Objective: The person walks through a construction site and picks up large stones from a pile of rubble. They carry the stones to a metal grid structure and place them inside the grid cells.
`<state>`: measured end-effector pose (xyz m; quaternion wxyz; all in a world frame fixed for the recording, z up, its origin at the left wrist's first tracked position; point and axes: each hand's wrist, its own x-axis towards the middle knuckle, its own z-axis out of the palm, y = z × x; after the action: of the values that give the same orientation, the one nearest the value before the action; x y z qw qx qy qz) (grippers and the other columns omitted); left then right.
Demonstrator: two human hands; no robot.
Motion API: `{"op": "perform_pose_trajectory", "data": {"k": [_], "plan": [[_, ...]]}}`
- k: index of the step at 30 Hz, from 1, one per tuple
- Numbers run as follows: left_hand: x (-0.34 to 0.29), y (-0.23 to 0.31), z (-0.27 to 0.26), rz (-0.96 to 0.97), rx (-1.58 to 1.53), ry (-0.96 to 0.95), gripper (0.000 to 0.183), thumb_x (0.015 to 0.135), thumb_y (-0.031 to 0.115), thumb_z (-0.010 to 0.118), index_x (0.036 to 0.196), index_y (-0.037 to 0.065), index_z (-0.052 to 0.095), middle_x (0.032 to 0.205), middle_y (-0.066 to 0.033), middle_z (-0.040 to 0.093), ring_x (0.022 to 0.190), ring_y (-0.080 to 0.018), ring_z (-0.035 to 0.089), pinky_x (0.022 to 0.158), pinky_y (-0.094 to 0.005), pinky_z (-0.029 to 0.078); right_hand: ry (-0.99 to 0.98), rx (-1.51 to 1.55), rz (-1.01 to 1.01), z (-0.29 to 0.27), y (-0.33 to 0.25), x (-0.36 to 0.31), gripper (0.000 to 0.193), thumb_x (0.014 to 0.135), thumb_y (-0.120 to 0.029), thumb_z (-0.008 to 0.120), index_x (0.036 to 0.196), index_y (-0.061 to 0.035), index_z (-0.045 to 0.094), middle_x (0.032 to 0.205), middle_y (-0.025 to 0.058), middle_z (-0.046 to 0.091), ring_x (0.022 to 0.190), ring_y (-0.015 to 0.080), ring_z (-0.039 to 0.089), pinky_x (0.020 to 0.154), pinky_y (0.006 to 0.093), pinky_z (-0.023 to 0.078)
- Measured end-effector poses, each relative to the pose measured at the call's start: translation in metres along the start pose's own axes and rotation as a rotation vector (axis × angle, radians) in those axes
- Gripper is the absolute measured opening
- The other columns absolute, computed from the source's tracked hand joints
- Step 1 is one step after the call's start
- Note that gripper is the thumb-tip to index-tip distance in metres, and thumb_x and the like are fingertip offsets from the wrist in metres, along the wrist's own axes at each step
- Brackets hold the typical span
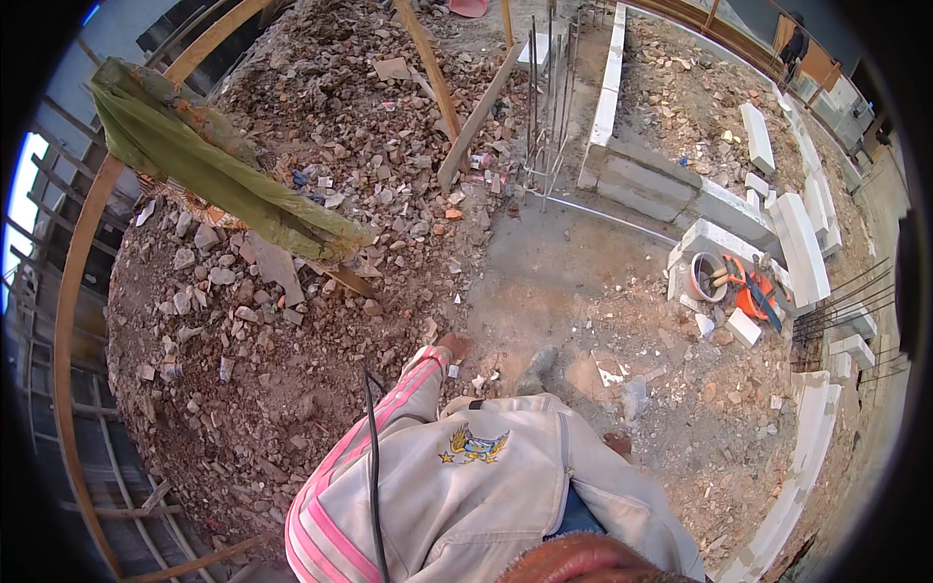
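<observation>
I stand on bare dirt ground, looking down my pale jacket with pink-striped sleeves. My left hand (453, 345) shows just past the left cuff, hanging above the edge of a rubble mound (292, 321); nothing is seen in it and its fingers are too small to read. My right hand (617, 444) is only a small patch beside my right sleeve, low at my side, with no object visible in it. A dusty shoe (537, 370) shows ahead of my chest. A black cable (372, 457) runs down my front.
Low walls of white blocks (671, 185) run at the upper right. A white bucket (707, 275) and orange tools (753, 291) lie beside them. Upright rebar (546, 107) stands ahead, with wooden planks (476, 121) on the rubble. A green cloth (214, 170) drapes a curved wooden rail on the left.
</observation>
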<state>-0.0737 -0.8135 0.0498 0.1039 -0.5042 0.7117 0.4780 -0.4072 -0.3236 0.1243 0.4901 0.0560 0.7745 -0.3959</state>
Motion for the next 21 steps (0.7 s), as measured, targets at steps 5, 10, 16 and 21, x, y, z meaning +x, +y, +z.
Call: {"op": "perform_pose_trajectory", "data": {"k": [5, 10, 16, 21], "plan": [[0.066, 0.033, -0.027, 0.052, 0.176, 0.139, 0.041, 0.084, 0.047, 0.064, 0.105, 0.013, 0.073, 0.099, -0.0125, 0.073, 0.093, -0.0258, 0.069, 0.085, -0.0392, 0.052, -0.112, -0.022, 0.003, -0.007, -0.095, 0.082, 0.02, 0.085, -0.011, 0.066, 0.103, -0.011, 0.056, 0.061, 0.0038, 0.05, 0.045, 0.0192, 0.05, 0.035, 0.0358, 0.035], [0.088, 0.148, -0.068, -0.055, -0.043, 0.107, 0.038, 0.085, 0.047, 0.065, 0.104, 0.016, 0.073, 0.09, -0.0099, 0.073, 0.085, -0.0232, 0.07, 0.076, -0.0384, 0.054, -0.019, -0.135, 0.01, -0.017, -0.143, 0.173, 0.024, 0.086, -0.016, 0.067, 0.107, -0.0065, 0.06, 0.08, 0.0064, 0.063, 0.053, 0.0146, 0.059, 0.036, 0.0293, 0.039], [0.158, 0.239, -0.07, -0.003, -0.252, -0.091, 0.026, 0.085, 0.034, 0.065, 0.09, 0.009, 0.066, 0.073, -0.0017, 0.062, 0.065, -0.0172, 0.06, 0.057, -0.0323, 0.048, 0.287, -0.227, -0.468, -0.07, -0.162, 0.305, 0.032, 0.083, -0.019, 0.069, 0.111, -0.0062, 0.062, 0.087, 0.0094, 0.067, 0.057, 0.0174, 0.061, 0.038, 0.0315, 0.043], [0.295, 0.273, -0.096, 0.092, -0.084, -0.234, 0.026, 0.082, 0.034, 0.062, 0.09, 0.01, 0.063, 0.077, -0.0044, 0.062, 0.07, -0.0208, 0.062, 0.059, -0.0362, 0.049, 0.594, -0.255, -0.445, -0.079, -0.155, 0.339, 0.028, 0.082, -0.02, 0.07, 0.104, -0.0039, 0.063, 0.079, 0.008, 0.066, 0.058, 0.0165, 0.062, 0.042, 0.0354, 0.047]]}}
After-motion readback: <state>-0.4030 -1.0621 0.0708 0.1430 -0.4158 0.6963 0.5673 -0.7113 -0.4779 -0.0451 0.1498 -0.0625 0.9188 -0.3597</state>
